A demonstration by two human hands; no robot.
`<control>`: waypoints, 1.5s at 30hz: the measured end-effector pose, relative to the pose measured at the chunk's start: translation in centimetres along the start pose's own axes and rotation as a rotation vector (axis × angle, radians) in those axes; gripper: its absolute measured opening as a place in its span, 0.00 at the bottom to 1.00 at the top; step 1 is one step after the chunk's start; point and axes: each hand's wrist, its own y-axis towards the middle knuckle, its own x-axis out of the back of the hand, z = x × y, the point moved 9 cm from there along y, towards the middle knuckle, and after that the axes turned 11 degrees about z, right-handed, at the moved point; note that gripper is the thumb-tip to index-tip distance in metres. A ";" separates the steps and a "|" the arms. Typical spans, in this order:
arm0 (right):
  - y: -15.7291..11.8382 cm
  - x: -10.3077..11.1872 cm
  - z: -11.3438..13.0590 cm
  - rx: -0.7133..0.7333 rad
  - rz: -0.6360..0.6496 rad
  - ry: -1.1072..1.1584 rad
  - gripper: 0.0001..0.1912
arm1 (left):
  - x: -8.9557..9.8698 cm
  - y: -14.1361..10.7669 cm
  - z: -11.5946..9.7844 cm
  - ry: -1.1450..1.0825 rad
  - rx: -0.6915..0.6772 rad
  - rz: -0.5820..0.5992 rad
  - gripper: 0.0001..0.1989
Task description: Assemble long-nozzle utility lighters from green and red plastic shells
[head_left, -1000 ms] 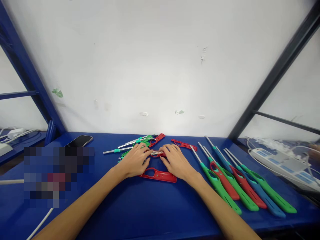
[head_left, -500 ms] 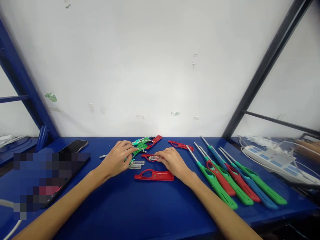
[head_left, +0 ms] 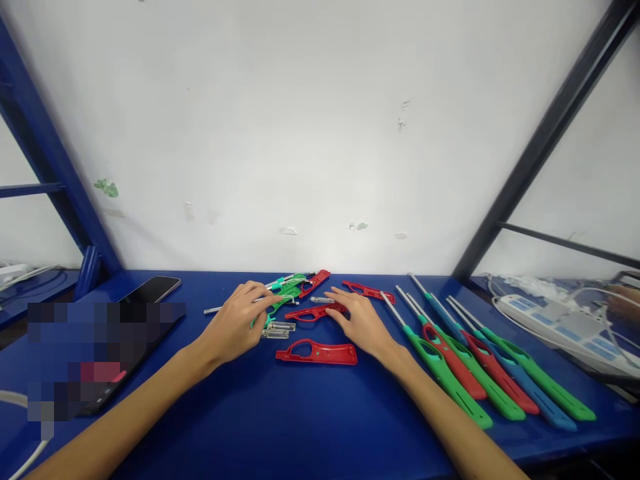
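My left hand (head_left: 241, 320) rests over the left end of the green lighter parts (head_left: 287, 291), its fingers bent; what lies under them is hidden. Just right of its fingertips are clear fuel tanks (head_left: 279, 329). My right hand (head_left: 359, 319) has its fingers apart, over the right end of a red half shell (head_left: 306, 313). Another clear tank (head_left: 321, 300) lies by its fingertips, behind that shell. Nearer to me is a red half shell (head_left: 323, 353), open side up. Two more red shells lie at the back, one (head_left: 316, 283) beside the green parts, one (head_left: 369, 291) farther right.
Several long lighters (head_left: 465, 360) in green, red and blue lie side by side at the right. A white power strip (head_left: 560, 327) with cables is beyond them. A phone (head_left: 157, 289) and a dark, partly blurred device (head_left: 107, 390) lie left.
My right hand has opened and let go of the clear tank, which now lies farther back, behind the middle red shell. The view has shifted slightly, moving things a little right in the picture.
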 end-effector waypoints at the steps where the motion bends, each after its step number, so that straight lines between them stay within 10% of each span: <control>1: -0.1 0.1 0.2 0.008 0.006 -0.003 0.19 | -0.1 0.0 -0.1 -0.009 0.001 0.003 0.21; 20: -2.1 0.0 6.0 0.180 0.096 0.163 0.07 | -3.1 -0.2 -1.8 -0.218 0.057 0.395 0.05; 30: -2.4 1.3 7.4 0.234 0.039 0.160 0.08 | -4.3 -0.3 0.3 -0.125 0.075 0.303 0.09; 45: -2.9 2.2 7.7 0.194 -0.029 0.060 0.09 | 0.4 -0.3 -0.8 -0.447 0.237 -0.082 0.15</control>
